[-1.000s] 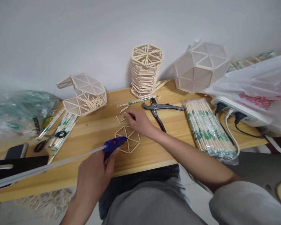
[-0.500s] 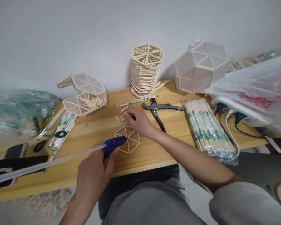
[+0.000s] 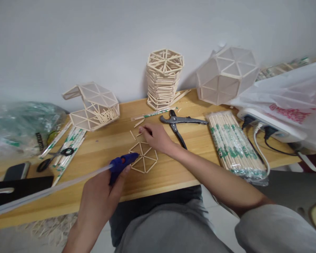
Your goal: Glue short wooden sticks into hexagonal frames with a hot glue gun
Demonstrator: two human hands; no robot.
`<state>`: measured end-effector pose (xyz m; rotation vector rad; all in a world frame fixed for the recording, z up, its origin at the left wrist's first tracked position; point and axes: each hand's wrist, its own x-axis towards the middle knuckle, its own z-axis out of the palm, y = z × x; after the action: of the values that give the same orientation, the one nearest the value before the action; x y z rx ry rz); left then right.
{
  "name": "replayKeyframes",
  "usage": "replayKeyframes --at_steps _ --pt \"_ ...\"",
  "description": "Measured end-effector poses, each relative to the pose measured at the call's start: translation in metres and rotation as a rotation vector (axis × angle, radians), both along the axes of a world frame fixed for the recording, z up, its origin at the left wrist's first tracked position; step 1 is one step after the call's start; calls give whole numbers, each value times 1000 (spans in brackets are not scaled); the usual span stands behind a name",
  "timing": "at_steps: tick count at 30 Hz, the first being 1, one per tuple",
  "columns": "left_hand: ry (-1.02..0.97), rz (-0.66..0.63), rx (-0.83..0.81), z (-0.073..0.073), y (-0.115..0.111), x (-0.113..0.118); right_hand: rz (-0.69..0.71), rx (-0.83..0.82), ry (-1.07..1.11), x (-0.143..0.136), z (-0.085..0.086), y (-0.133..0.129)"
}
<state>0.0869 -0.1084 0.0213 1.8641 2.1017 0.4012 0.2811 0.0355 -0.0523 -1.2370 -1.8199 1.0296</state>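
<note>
Left hand: the left hand (image 3: 100, 200) grips a blue glue gun (image 3: 121, 163), its nozzle at the hexagon's 9 o'clock edge.
Hexagon: a flat stick hexagon (image 3: 144, 156) with spokes lies on the desk (image 3: 173, 175), just beyond the gun.
Right hand: the right hand (image 3: 156, 136), at the hexagon's 12 o'clock, pinches a short stick (image 3: 139, 134) among loose ones.
Progress: rim and most spokes look joined; by my reading at least one piece remains to glue.
Farther: pliers (image 3: 180, 123) at 2 o'clock, a stack of finished hexagons (image 3: 163, 79) at 12.
Change: the gun has drawn back slightly toward 8 o'clock; the right hand stays put.
</note>
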Motion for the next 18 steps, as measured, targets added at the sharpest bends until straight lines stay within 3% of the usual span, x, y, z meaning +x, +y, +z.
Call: replayKeyframes --at_steps 18 --pt "-48 17 -61 -6 -1 1 4 14 -7 0 -1 2"
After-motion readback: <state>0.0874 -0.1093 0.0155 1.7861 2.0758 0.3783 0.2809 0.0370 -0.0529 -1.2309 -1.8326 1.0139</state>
